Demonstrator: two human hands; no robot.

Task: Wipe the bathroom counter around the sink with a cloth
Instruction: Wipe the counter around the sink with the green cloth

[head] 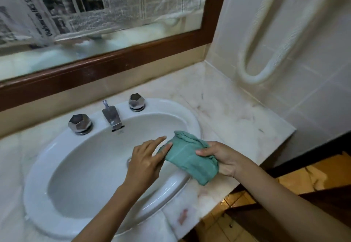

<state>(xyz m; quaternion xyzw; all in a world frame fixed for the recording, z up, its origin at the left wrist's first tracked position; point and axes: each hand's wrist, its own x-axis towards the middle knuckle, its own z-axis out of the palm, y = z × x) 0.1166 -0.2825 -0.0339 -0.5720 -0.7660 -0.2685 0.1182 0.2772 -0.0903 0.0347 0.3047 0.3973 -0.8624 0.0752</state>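
A bunched green cloth hangs over the right rim of the white oval sink. My right hand grips the cloth from the right, thumb on top and fingers curled under it. My left hand is over the basin with straight fingers, its fingertips touching the cloth's left end. The pale marble counter surrounds the sink and stretches to the right wall.
A chrome spout stands between two faceted chrome knobs at the sink's back. A wood-framed mirror covered with newspaper runs behind. A white looped pipe hangs on the tiled right wall. A reddish stain marks the counter's front edge.
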